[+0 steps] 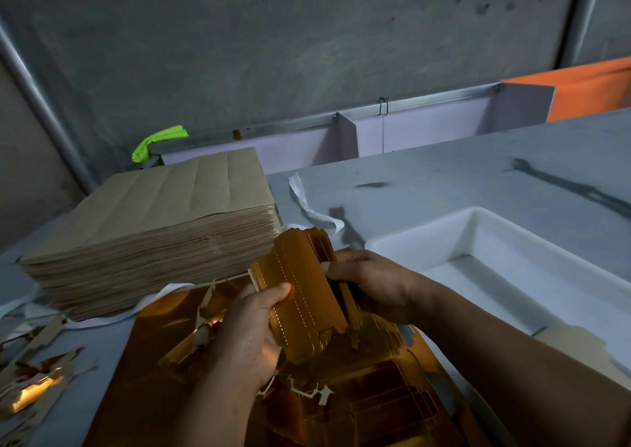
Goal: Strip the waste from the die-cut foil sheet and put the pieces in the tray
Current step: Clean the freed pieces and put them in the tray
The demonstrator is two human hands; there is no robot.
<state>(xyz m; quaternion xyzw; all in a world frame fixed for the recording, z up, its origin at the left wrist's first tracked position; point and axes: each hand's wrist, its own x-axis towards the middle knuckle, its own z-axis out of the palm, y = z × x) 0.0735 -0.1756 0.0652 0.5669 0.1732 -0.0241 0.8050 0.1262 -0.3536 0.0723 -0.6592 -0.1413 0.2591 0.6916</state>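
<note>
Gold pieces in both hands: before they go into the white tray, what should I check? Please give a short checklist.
1. Left hand grips the gold pieces: ok.
2. Right hand holds their right side: ok.
3. Edges lined up evenly: not ok, they sit staggered.
4. No waste clinging to them: cannot tell.
5. White tray at the right shows bare floor: ok.

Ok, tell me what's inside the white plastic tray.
Only bare white floor shows inside the white plastic tray; its near end is hidden behind the right forearm.
</note>
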